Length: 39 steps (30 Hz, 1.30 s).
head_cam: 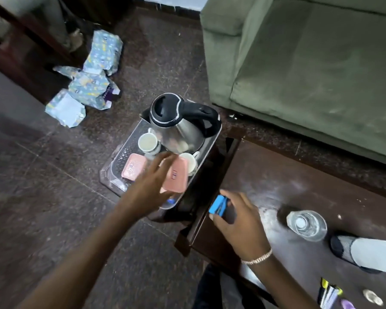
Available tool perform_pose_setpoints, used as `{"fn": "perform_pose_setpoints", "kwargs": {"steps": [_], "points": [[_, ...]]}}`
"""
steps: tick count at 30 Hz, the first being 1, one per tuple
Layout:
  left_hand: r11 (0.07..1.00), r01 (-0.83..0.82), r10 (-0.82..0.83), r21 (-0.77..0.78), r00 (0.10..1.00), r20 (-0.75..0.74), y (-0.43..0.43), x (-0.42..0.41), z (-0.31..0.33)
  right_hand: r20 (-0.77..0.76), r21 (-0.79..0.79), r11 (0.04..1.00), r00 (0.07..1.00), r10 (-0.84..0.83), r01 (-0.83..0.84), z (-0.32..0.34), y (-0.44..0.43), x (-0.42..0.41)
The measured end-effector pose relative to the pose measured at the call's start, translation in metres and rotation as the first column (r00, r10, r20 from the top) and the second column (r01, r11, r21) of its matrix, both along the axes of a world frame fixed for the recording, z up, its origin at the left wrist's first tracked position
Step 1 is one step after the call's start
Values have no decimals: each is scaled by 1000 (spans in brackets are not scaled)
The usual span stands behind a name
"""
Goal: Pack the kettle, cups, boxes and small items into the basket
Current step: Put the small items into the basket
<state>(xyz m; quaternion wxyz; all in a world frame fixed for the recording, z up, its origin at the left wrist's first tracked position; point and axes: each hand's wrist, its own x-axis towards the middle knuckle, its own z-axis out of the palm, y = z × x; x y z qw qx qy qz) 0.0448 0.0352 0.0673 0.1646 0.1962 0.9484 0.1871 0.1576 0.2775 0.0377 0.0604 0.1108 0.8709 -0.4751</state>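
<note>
Pink plastic sits under my left hand: I clamp the pink box at the near right of the basket, lowering it beside its twin. My right hand, well apart, pinches a blue item at the table edge, probably next in. Farther in stand the kettle and two cups, crowding the spare room. A water bottle waits right.
</note>
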Motion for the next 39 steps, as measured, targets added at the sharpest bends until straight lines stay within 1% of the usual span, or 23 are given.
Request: {"fn": "perform_pose_setpoints", "kwargs": {"steps": [2,3,5,7,8,11,14,17,25,29,35,39], "points": [[998,5,-5,-63,1000,5,-35,-20,-1,-56,15,999,997,46,-45,3,-25,-25],[994,23,-23,-105,1000,-2,-49,-29,-4,-76,48,996,994,77,-73,3,-39,-36],[976,81,-83,-202,997,-4,-69,-44,-11,-94,204,971,985,146,-125,0,-67,-58],[947,153,-154,-284,988,20,-81,-55,-20,-78,364,915,974,213,-171,-4,-92,-73],[929,186,-187,-320,982,30,-85,-60,-24,-67,416,889,968,243,-194,-8,-103,-80],[905,252,-252,-344,967,47,-92,-67,-37,-16,517,813,946,322,-268,-20,-129,-91],[898,278,-282,-343,959,38,-97,-70,-48,35,572,763,939,343,-300,-30,-144,-98],[896,286,-290,-341,956,38,-100,-71,-54,99,601,726,932,349,-335,-36,-149,-103],[878,336,-331,-341,941,74,-103,-79,-62,180,582,707,911,370,-402,-41,-146,-108],[870,357,-347,-339,933,90,-102,-79,-66,165,595,698,910,381,-400,-44,-141,-100],[883,329,-307,-335,944,116,-100,-78,-67,135,578,706,901,412,-409,-45,-135,-99],[890,312,-300,-334,950,86,-96,-71,-57,77,554,736,904,420,-389,-38,-122,-86]]}}
